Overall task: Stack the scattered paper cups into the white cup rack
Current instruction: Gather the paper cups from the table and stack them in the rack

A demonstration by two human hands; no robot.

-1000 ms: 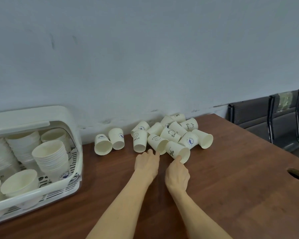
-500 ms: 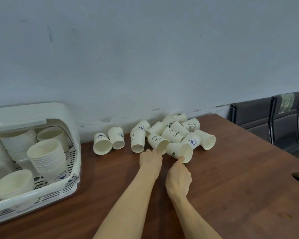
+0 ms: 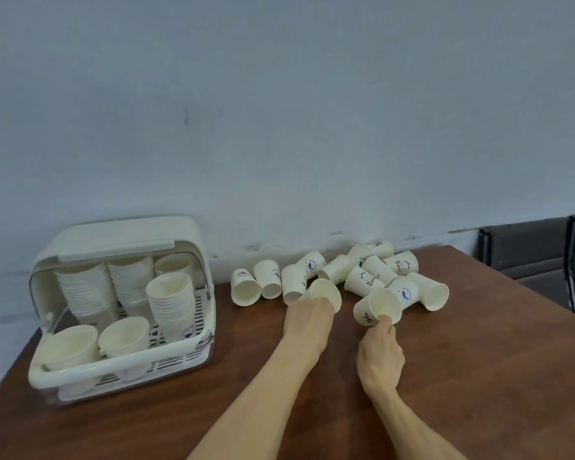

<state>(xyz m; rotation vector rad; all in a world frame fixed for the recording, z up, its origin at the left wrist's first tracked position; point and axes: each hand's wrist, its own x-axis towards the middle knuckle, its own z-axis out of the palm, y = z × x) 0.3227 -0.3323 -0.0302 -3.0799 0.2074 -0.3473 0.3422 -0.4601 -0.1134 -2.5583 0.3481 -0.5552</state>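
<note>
The right hand (image 3: 380, 353) is pinching the rim of one paper cup (image 3: 377, 307); the left hand (image 3: 309, 318) is curling around another cup (image 3: 326, 293). The scattered cups (image 3: 369, 277) are lying right of the white cup rack (image 3: 123, 360), which is holding stacked cups (image 3: 171, 303).

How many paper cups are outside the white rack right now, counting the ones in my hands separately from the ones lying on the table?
Held cups: 2, the left-hand cup in the left hand and the right-hand cup in the right hand
Lying cups on the table: 12
Total: 14
</note>
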